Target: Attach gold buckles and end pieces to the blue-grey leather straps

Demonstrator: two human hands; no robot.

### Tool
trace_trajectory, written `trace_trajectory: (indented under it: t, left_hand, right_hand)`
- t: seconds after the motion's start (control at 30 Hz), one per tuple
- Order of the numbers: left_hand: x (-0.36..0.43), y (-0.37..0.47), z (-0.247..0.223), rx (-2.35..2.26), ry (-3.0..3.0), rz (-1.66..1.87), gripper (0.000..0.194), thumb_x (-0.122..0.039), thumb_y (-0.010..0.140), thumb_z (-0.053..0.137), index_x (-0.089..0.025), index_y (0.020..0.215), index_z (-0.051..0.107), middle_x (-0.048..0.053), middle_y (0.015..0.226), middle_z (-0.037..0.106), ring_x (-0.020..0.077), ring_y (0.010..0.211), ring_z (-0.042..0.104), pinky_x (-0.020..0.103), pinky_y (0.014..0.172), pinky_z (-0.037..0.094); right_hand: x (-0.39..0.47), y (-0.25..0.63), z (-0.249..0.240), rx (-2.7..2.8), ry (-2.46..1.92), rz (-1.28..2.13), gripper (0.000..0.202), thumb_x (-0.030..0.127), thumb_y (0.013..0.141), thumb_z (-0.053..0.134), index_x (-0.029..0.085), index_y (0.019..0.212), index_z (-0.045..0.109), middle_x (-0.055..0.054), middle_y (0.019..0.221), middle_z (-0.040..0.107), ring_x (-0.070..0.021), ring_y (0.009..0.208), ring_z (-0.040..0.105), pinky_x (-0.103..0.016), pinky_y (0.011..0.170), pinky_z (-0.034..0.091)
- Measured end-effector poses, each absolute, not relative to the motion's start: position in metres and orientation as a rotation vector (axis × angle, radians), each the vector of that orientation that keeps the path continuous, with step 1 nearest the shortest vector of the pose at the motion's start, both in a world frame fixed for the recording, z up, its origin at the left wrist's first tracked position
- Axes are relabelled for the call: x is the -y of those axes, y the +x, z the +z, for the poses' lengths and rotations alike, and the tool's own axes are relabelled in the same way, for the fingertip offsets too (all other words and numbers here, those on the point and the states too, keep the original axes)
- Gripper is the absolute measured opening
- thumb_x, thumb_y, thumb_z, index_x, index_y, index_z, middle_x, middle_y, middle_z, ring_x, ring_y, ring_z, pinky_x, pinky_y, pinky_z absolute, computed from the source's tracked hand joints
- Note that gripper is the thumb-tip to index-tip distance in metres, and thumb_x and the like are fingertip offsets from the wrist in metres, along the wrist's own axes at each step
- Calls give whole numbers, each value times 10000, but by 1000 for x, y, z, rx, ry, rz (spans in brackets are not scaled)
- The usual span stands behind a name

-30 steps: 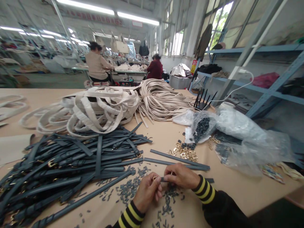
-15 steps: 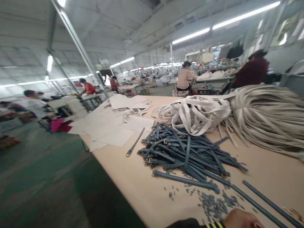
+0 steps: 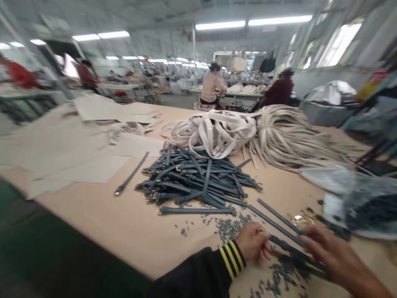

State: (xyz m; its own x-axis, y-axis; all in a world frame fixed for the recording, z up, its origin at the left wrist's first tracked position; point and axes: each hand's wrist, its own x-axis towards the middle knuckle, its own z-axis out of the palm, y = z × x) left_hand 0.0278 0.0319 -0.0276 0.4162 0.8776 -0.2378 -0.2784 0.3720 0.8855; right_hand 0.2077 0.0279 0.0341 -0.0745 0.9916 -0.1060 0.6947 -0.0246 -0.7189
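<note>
At the lower right, my left hand [image 3: 252, 243], in a black sleeve with yellow stripes, is closed round the end of a dark strap [image 3: 283, 245]. My right hand [image 3: 328, 250] is blurred, its fingers on the same strap farther right. Two long dark strips [image 3: 273, 222] lie just beyond the hands. A heap of dark blue-grey straps with gold buckles [image 3: 198, 178] covers the middle of the table. One strap [image 3: 197, 211] lies in front of the heap, another [image 3: 132, 174] to its left. Small dark pieces [image 3: 229, 227] are scattered beside my left hand.
Tangled pale straps [image 3: 217, 132] and a large beige cord bundle [image 3: 285, 136] lie behind the heap. Pale fabric sheets [image 3: 77, 145] cover the table's left. Gold hardware [image 3: 305, 217] and plastic bags of dark pieces [image 3: 369, 207] are at the right. People work at tables behind.
The view has turned right and lowered. My left hand shows more fully, with a strap end in it; my right hand and the plastic bags have come into view.
</note>
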Motion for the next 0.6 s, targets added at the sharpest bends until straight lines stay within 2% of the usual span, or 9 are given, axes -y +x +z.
trace_trajectory:
  t: [0.07, 0.13, 0.33, 0.6]
  left_hand:
    - [-33, 26, -28, -821, 907, 882, 400, -527, 638, 554, -155, 696, 419, -36, 475, 527, 76, 326, 476, 155, 294, 328]
    - [-34, 24, -28, -807, 931, 877, 377, -508, 672, 539, -154, 704, 412, -38, 489, 532, 67, 331, 475, 148, 299, 327]
    - [-31, 23, -29, -777, 1022, 863, 322, -455, 729, 517, -149, 705, 417, -39, 492, 526, 61, 343, 475, 135, 301, 322]
    - [-30, 21, -26, -780, 1107, 823, 289, -420, 763, 493, -144, 703, 432, -37, 491, 520, 55, 336, 461, 134, 303, 316]
  right_hand:
    - [-10, 200, 30, 1721, -1694, 1210, 278, 448, 741, 518, 184, 812, 470, 2, 596, 544, -136, 529, 549, -248, 486, 456]
    - [-4, 187, 22, 1630, -1648, 1358, 274, 428, 723, 535, 177, 780, 440, 17, 577, 535, -125, 509, 544, -244, 485, 455]
    - [-8, 173, 12, 1480, -1679, 1366, 252, 389, 724, 524, 154, 772, 449, 1, 562, 588, -123, 493, 566, -235, 475, 455]
    - [-9, 169, 14, 1478, -1574, 1387, 272, 401, 718, 566, 148, 761, 476, -2, 614, 589, -134, 567, 588, -260, 548, 489]
